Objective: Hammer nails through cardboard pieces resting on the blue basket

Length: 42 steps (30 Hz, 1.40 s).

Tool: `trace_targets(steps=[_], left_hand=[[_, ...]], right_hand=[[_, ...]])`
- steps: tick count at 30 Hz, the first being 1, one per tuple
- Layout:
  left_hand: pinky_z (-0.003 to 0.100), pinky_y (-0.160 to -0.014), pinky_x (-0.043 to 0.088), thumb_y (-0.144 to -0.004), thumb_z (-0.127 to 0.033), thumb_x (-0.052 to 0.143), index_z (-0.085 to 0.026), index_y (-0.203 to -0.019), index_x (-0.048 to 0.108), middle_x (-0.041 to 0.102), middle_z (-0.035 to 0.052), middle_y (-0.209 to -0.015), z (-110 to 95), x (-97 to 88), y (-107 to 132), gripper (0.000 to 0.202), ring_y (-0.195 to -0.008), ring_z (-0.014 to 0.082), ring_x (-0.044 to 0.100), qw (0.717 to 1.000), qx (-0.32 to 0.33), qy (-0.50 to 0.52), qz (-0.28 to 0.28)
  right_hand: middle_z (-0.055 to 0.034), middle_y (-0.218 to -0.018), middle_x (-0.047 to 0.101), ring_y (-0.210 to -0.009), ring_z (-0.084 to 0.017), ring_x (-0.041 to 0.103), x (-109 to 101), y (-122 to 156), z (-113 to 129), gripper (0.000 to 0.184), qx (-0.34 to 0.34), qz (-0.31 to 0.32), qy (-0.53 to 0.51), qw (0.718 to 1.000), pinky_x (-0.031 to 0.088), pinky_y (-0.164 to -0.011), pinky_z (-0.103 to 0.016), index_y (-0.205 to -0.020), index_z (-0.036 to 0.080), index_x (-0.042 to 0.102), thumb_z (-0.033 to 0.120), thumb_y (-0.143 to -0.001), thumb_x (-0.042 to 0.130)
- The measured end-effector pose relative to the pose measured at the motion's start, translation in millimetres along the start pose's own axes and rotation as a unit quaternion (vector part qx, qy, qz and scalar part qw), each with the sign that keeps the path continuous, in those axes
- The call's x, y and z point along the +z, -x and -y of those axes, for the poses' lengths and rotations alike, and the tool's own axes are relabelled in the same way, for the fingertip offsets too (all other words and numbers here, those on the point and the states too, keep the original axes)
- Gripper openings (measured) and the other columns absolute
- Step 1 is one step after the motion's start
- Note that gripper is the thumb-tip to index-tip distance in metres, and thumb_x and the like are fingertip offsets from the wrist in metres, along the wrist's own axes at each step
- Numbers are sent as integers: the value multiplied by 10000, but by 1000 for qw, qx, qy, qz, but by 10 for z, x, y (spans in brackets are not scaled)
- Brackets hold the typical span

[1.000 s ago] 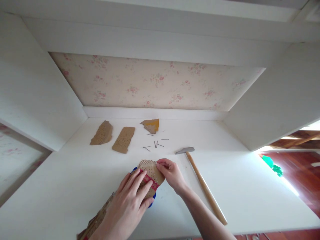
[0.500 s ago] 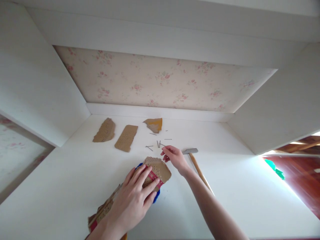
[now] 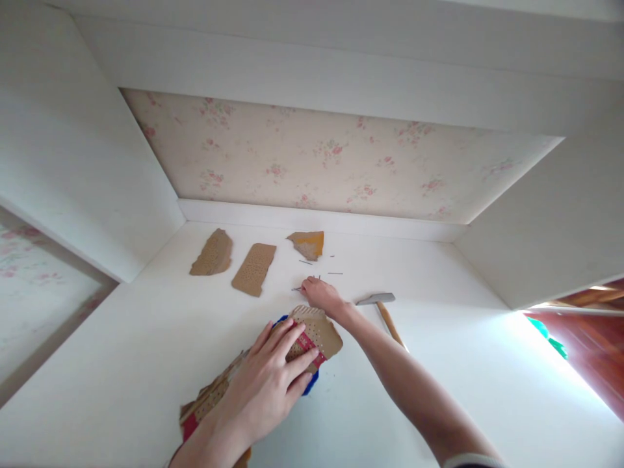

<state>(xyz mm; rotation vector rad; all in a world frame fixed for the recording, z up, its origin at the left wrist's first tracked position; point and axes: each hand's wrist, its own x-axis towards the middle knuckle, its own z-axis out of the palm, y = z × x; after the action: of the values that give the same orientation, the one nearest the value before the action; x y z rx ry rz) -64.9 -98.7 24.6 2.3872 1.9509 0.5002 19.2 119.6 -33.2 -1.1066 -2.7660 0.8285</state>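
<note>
My left hand [image 3: 270, 380] lies flat, fingers spread, pressing a strip of perforated brown cardboard [image 3: 316, 328] with a red band onto a blue object [image 3: 308, 385] on the white table [image 3: 146, 338]. My right hand [image 3: 322, 296] reaches forward over the loose nails [image 3: 306, 262] just beyond the cardboard. Its fingers are curled down onto the nails, and what they pinch is hidden. A hammer [image 3: 379, 303] with a wooden handle lies right of that hand, partly behind my forearm.
Three more cardboard scraps lie near the back: a brown cardboard scrap [image 3: 212, 252], a perforated cardboard strip [image 3: 254, 268] and an orange-edged cardboard piece [image 3: 308, 244]. White panels wall the table left and right. Floral wallpaper [image 3: 316, 156] stands behind. A green object [image 3: 548, 335] sits off the right edge.
My right hand left the cardboard's far edge and moved forward to the nails, curling down on them. The left hand kept pressing the cardboard.
</note>
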Motion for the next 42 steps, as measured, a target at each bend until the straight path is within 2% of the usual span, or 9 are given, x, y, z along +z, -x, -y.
trace_targets(steps=[3, 8, 14, 16, 20, 27, 32, 38, 42], left_hand=[[529, -1081, 405, -892, -279, 582, -344, -1223, 646, 534, 63, -1350, -32, -11, -15, 344, -1273, 304, 479, 1000, -10, 16, -7], [490, -1096, 398, -880, -236, 584, -286, -1131, 693, 575, 71, -1272, -102, -35, -96, 278, -1239, 289, 508, 998, -7, 46, -38], [471, -1126, 336, -900, -273, 571, -242, -1062, 701, 640, 74, -1207, -153, -40, -189, 211, -1196, 258, 551, 996, 6, 77, -34], [500, -1132, 306, -908, -305, 566, -268, -1127, 678, 629, 69, -1233, -162, -25, -178, 249, -1209, 257, 539, 997, -2, 67, -37], [582, -1112, 284, -900, -399, 578, -328, -1179, 648, 580, 52, -1316, -168, 7, -133, 296, -1255, 289, 495, 999, -26, 24, -36], [484, -1035, 429, -885, -327, 591, -301, -1139, 672, 572, 66, -1303, -166, -121, -110, 268, -1240, 280, 498, 998, -30, 5, -54], [474, -963, 473, -871, -333, 600, -312, -1131, 672, 589, 64, -1284, -121, -232, -154, 270, -1203, 285, 525, 997, -35, -25, -61], [465, -945, 463, -869, -326, 612, -303, -1115, 670, 615, 66, -1237, -65, -75, -160, 253, -1167, 278, 544, 997, -47, -38, -40], [536, -1041, 349, -883, -367, 609, -321, -1110, 676, 617, 56, -1235, -76, -3, -162, 241, -1172, 281, 538, 996, -66, -18, -51]], right_hand=[[-70, -1150, 632, -978, -214, 636, -205, 193, -61, 252, -9, -60, -44, 997, 534, -842, -422, -1144, 163, 609, 321, -948, 593], [1, -794, 615, -737, -156, 585, -481, 806, -65, 236, 11, -147, -156, 977, 504, -711, -305, -987, 186, 594, 321, -1012, 402], [-29, -901, 614, -703, -151, 570, -279, 1545, 114, 359, 29, -183, -285, 940, 520, -696, -285, -1285, 195, 492, 379, -1009, 356], [-42, -927, 633, -778, -173, 587, -160, 1642, 164, 303, 46, -207, -361, 908, 510, -738, -292, -1140, 213, 618, 406, -976, 451], [-32, -892, 652, -843, -186, 604, 30, 1650, 243, 191, 28, -220, -429, 876, 504, -770, -280, -946, 217, 640, 379, -943, 537], [-11, -860, 632, -782, -149, 587, 42, 1579, 354, 168, 13, -250, -454, 855, 507, -675, -214, -912, 221, 633, 355, -948, 538], [-6, -852, 653, -785, -149, 609, -15, 1448, 401, 159, -10, -256, -452, 854, 519, -672, -208, -924, 221, 651, 342, -942, 549], [-34, -882, 698, -811, -175, 651, 134, 1261, 299, 179, -5, -264, -418, 869, 552, -713, -248, -933, 207, 677, 329, -936, 547], [-39, -875, 706, -830, -188, 666, 197, 1253, 252, 177, 5, -277, -378, 884, 544, -740, -270, -935, 208, 685, 320, -933, 548]])
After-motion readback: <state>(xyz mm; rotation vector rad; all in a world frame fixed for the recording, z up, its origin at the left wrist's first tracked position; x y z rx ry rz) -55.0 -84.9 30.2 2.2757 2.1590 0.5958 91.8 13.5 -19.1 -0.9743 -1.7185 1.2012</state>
